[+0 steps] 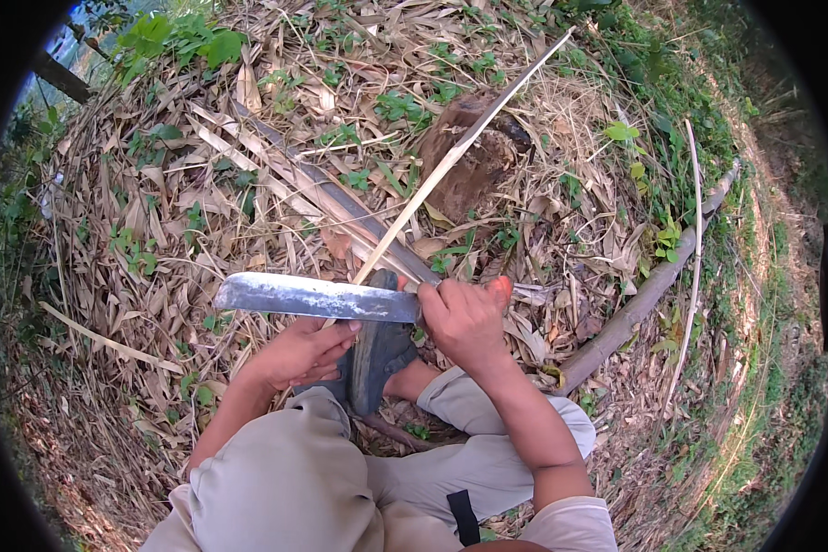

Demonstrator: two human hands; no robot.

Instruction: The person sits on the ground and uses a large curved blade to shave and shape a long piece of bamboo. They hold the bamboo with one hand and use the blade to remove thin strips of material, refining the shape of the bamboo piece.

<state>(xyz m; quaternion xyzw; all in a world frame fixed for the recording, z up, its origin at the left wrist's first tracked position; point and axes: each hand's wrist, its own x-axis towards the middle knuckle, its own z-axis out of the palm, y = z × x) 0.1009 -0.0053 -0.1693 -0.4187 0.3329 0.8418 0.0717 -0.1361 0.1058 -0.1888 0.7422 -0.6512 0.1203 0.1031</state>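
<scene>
Gripping handle of broad knife [294, 296] in R hand [469, 317], w/ fingers wrapped tight, hiding most of handle under fist. Apparently pinching long pale strip [423, 189] near its lower end in L hand [313, 350], w/ fingers curled in, just below blade. Lying w/ blade crosswise over strip, flat side showing, rounded tip out to L. Can't tell sharp edge from spine. Running w/ strip up & to R, from behind blade, past front of stump [474, 179], to thin end near top of view. Open on L beyond blade tip to dry leaf litter [147, 221], then loose curved sliver [110, 340]. Tight below blade, w/ L hand, dark shoe [377, 354] & pale trousers [276, 478] all close. Roomier to R, w/ leaf litter btwn R hand & thick pole [635, 319] plus thin stick [696, 230]. Just ahead of blade, split lengths of wood [340, 207], partly covered by strip. Hard to tell: contact btwn L thumb & lower blade edge; also orange patch [500, 287] at outer end of R fist. Cut off by dark round rim: greenery at far L & R.
</scene>
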